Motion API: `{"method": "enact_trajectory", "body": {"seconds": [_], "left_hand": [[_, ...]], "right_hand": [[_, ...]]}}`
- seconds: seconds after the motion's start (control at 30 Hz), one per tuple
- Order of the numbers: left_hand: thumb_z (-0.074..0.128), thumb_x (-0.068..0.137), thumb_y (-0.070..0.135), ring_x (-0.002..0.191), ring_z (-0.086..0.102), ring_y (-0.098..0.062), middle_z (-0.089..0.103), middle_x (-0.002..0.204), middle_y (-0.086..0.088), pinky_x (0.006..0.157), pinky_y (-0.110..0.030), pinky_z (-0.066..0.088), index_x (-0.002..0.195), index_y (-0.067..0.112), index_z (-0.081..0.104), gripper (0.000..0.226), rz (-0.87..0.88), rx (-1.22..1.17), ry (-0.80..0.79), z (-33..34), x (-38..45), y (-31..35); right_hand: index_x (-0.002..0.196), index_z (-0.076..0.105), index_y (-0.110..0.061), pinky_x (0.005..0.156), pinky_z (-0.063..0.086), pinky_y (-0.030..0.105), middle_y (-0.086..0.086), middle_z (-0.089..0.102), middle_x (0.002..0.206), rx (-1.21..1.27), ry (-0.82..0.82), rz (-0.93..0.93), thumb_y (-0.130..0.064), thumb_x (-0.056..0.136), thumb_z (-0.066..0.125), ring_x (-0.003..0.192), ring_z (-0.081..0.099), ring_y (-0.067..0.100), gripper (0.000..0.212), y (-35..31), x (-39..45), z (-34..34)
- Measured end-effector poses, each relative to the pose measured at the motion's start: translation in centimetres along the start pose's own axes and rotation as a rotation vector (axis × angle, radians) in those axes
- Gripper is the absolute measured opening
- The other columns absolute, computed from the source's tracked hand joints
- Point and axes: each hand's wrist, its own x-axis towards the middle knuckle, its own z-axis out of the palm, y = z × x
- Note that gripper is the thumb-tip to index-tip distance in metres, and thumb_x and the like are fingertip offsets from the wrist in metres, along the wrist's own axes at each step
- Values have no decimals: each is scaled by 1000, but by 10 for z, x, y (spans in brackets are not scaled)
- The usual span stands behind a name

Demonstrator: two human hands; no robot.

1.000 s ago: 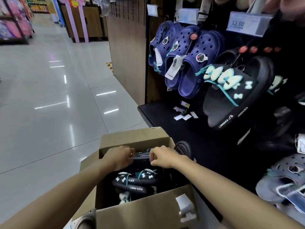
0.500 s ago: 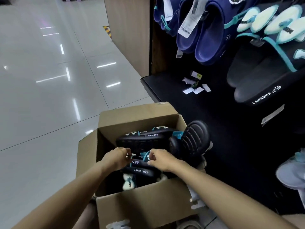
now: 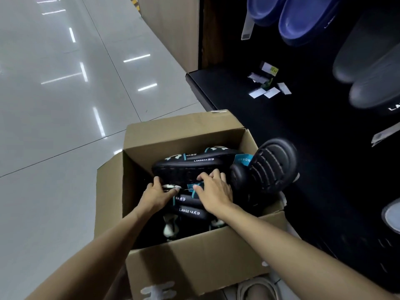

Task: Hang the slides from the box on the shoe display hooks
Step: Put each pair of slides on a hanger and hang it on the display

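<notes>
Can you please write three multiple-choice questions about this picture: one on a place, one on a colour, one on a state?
1. Where are both hands?
A. inside the cardboard box
B. on the black shelf
C. at the hanging slides

2. What colour are the slides hanging at the top?
A. red
B. blue
C. yellow

3. How is the box?
A. taped shut
B. open, slides inside
C. open, empty

Answers:
1 A: the left hand and right hand reach into the cardboard box.
2 B: the hanging slides are blue.
3 B: its flaps stand open and black slides lie inside.
</notes>
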Motion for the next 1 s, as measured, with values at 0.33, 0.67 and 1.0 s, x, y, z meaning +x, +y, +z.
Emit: {"method": "enact_trajectory", "body": {"seconds": [0.33, 0.67, 1.0], "left_hand": [[67, 75, 66, 123, 49, -33, 48, 134, -17, 103, -44, 42, 135, 17, 43, 82, -113, 56, 5, 11, 11, 2], [66, 78, 61, 115, 54, -31, 50, 128, -11, 92, -42, 44, 129, 19, 43, 70, -53, 307, 116, -8, -20, 20], [67, 74, 61, 102, 59, -31, 55, 114, -10, 82, -37, 46, 114, 19, 40, 63, 71, 368, 248, -52, -71, 33]], "right_hand": [[128, 52, -22, 99, 37, 35, 3, 38, 139, 190, -146, 126, -45, 97, 55, 126, 41, 31, 39, 2, 1, 11], [110, 60, -23, 89, 39, 31, 1, 48, 129, 263, -122, 131, -48, 94, 58, 121, 51, 27, 30, -1, -11, -8], [100, 63, -24, 93, 44, 31, 3, 51, 126, 348, -86, 54, -48, 91, 62, 116, 57, 23, 25, -20, -46, -49]]}}
